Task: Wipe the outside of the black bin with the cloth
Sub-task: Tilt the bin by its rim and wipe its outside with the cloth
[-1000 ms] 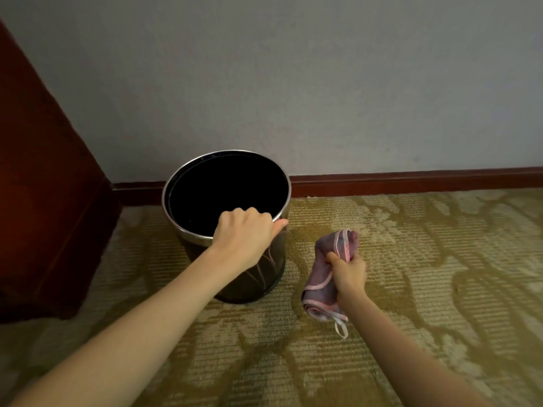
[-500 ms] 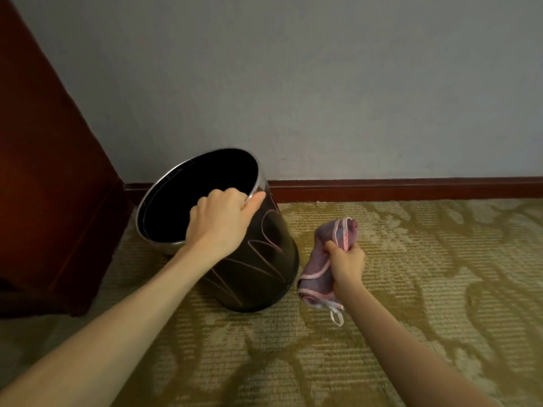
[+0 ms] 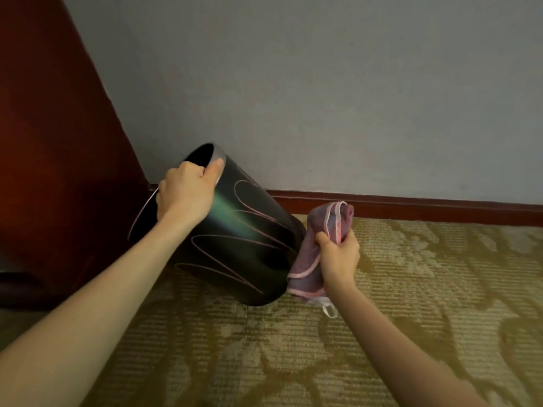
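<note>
Black bin [image 3: 244,245], one, tilted, left hand [image 3: 183,195] gripping its rim, right hand [image 3: 338,257] clutching one cloth [image 3: 311,259]

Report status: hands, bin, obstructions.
Left hand grips bin rim, bin tilted left. Right hand holds cloth beside bin base, contact unclear. Nothing blocks bin's side.
</note>
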The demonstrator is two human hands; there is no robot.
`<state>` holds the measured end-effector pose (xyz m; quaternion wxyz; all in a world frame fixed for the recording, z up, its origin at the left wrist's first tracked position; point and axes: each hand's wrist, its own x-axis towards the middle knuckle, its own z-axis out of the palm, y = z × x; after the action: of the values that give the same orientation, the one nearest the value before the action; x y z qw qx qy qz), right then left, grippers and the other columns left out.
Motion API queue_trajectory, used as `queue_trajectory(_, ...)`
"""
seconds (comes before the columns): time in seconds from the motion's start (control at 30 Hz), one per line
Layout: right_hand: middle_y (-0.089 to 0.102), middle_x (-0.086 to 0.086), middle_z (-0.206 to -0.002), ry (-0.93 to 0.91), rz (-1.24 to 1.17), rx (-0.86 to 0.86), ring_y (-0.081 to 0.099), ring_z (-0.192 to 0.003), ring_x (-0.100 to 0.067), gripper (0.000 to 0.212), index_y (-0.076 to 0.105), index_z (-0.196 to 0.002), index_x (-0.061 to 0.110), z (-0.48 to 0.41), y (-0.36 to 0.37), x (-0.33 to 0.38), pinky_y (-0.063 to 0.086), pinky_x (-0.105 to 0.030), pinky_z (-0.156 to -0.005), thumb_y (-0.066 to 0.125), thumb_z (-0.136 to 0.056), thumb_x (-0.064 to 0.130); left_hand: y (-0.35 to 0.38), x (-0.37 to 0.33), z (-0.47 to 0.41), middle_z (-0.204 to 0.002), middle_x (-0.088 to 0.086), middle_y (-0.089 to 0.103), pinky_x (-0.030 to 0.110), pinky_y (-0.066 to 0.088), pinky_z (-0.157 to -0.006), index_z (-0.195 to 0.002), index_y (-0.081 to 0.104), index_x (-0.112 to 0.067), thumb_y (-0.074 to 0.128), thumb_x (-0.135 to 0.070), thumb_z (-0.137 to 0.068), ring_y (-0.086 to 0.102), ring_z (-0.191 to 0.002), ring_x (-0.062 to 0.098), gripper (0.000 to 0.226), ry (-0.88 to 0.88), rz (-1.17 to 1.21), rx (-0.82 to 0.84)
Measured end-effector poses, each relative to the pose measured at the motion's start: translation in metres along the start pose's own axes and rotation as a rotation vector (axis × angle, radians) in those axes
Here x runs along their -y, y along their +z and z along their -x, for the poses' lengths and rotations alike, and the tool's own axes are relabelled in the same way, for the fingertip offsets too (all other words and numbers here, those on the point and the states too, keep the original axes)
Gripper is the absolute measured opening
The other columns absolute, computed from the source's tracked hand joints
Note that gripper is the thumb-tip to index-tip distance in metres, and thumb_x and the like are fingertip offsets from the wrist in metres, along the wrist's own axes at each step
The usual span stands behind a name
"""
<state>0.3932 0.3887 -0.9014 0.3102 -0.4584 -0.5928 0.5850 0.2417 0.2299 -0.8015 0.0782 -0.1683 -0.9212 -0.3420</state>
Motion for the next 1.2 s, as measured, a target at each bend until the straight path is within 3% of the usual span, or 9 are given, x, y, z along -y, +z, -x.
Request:
queue_trajectory(0.17,0.059,0.004,-0.112,-0.086,-0.101,0.044,0.058,-0.103,-0.013,0.051,0.049,-0.127,0.019,0.034,0.035,-0.003,0.044,-0.028,-0.091,0.063,-0.080,0.007,-0.002,0.012,-0.012,-0.082,0.020,0.060,0.042,0.039,-0.069,-0.054,0.048,-0.015,0.036,-0.059,-0.091,0.057,-0.082,0.040,0.059,-0.048,-0.030,-0.010)
queue_trajectory(0.33,0.056,0.010,-0.103,-0.174,0.010,0.106,0.057,-0.097,-0.012,0.046,0.040,-0.102,0.045,0.042,0.058,-0.011,0.045,-0.030,-0.088,0.066,-0.080,0.015,-0.006,0.021,-0.019,-0.082,0.013,0.055,0.042,0.038,-0.070,-0.065,0.057,-0.012,0.032,-0.056,-0.094,0.056,-0.085,0.039,0.058,-0.030,-0.086,-0.052)
queue_trajectory(0.43,0.058,0.009,-0.102,-0.209,0.072,0.076,0.057,-0.093,-0.011,0.043,0.048,-0.112,0.033,0.025,0.064,-0.003,0.044,-0.028,-0.084,0.066,-0.077,0.017,-0.010,0.030,-0.022,-0.078,0.017,0.055,0.040,0.036,-0.066,-0.057,0.049,-0.014,0.033,-0.050,-0.096,0.056,-0.082,0.041,0.056,0.007,-0.035,-0.037)
queue_trajectory(0.6,0.058,0.000,-0.091,-0.195,0.236,0.048,0.059,-0.087,-0.025,0.023,0.049,-0.095,0.021,-0.021,0.078,0.020,0.044,-0.031,-0.074,0.065,-0.078,0.023,-0.012,0.042,-0.016,-0.072,0.017,0.054,0.039,0.034,-0.063,-0.053,0.044,-0.016,0.032,-0.045,-0.098,0.054,-0.076,0.039,0.054,0.030,0.008,-0.066)
queue_trajectory(0.73,0.065,-0.015,-0.109,-0.069,0.367,0.093,0.062,-0.098,-0.036,0.039,0.060,-0.107,0.009,-0.061,0.095,0.037,0.049,-0.039,-0.081,0.068,-0.075,0.031,-0.014,0.048,-0.019,-0.071,0.016,0.053,0.038,0.035,-0.062,-0.053,0.042,-0.016,0.033,-0.044,-0.098,0.055,-0.075,0.039,0.054,0.004,0.026,-0.062)
queue_trajectory(0.87,0.067,-0.014,-0.108,-0.085,0.421,0.163,0.063,-0.097,-0.036,0.041,0.063,-0.107,0.011,-0.071,0.110,0.043,0.049,-0.037,-0.079,0.068,-0.074,0.034,-0.014,0.053,-0.020,-0.081,0.022,0.058,0.040,0.037,-0.066,-0.058,0.047,-0.013,0.034,-0.046,-0.097,0.056,-0.081,0.042,0.052,-0.069,0.028,-0.096)
queue_trajectory(1.0,0.067,-0.010,-0.107,-0.150,0.429,0.085,0.062,-0.097,-0.034,0.031,0.059,-0.102,0.015,-0.053,0.112,0.045,0.045,-0.035,-0.079,0.063,-0.078,0.034,-0.015,0.058,-0.022,-0.092,0.024,0.062,0.046,0.043,-0.074,-0.070,0.055,-0.008,0.032,-0.048,-0.097,0.057,-0.087,0.043,0.053,-0.140,0.024,-0.099)
queue_trajectory(1.1,0.064,-0.007,-0.103,-0.223,0.346,-0.010,0.060,-0.092,-0.029,0.025,0.054,-0.098,0.014,-0.019,0.108,0.039,0.037,-0.030,-0.072,0.062,-0.081,0.030,-0.017,0.061,-0.029,-0.095,0.026,0.063,0.048,0.045,-0.076,-0.074,0.056,-0.005,0.031,-0.049,-0.096,0.058,-0.088,0.044,0.055,-0.164,0.020,-0.084)
queue_trajectory(1.2,0.060,-0.001,-0.098,-0.251,0.168,-0.039,0.058,-0.085,-0.021,0.025,0.046,-0.097,0.020,0.026,0.105,0.022,0.044,-0.033,-0.077,0.063,-0.080,0.024,-0.017,0.061,-0.031,-0.094,0.026,0.063,0.049,0.046,-0.076,-0.080,0.059,-0.002,0.030,-0.049,-0.096,0.058,-0.088,0.044,0.058,-0.172,0.017,-0.090)
